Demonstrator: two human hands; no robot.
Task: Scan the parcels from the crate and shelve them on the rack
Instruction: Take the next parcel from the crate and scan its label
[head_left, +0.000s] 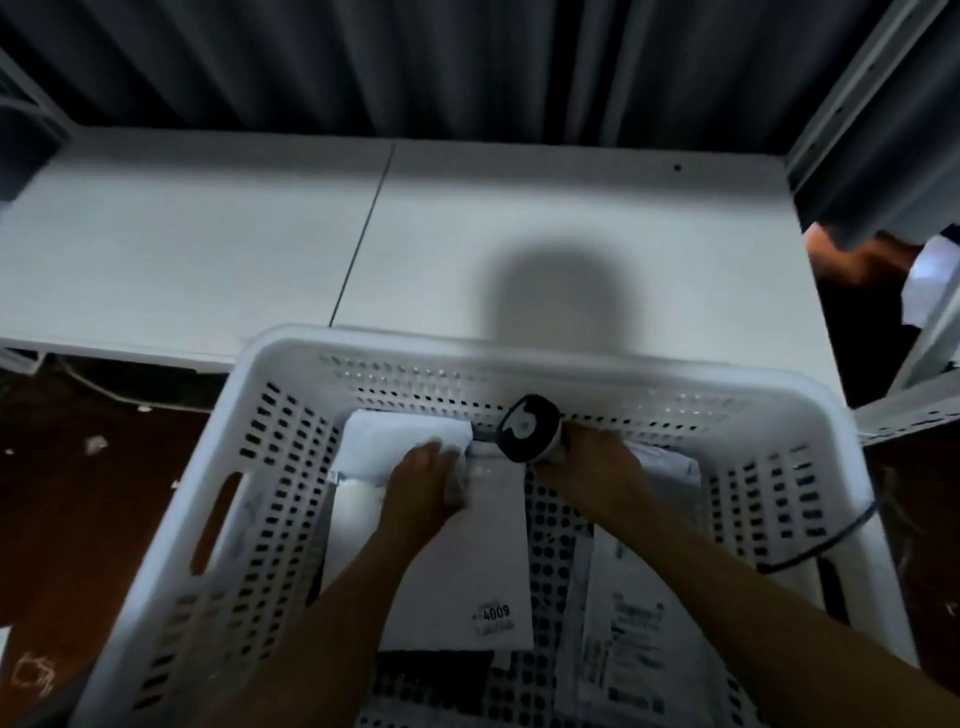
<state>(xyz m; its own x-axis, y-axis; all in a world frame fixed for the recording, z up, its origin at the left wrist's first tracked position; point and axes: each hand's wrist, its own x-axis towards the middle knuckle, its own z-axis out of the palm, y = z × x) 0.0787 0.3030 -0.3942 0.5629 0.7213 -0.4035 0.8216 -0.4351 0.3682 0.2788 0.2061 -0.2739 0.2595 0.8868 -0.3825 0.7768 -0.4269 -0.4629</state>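
A white perforated crate (291, 395) fills the lower half of the view. Several white parcels lie in it. My left hand (423, 480) grips the top end of a long white envelope parcel (470, 566) with a 4009 label near its lower end. Behind that hand lies another white parcel (395, 441), flat against the crate's far wall. My right hand (592, 460) holds a black and white handheld scanner (527, 428), its head turned toward the envelope's top. A labelled parcel (626, 618) lies at the crate's right under my right forearm.
A white table (208, 239) stands behind the crate, against a dark curtain. A white metal rack frame (852, 135) rises at the right edge, with a white item (930, 280) beside it. A black cable (826, 545) runs over the crate's right rim. Dark floor lies to the left.
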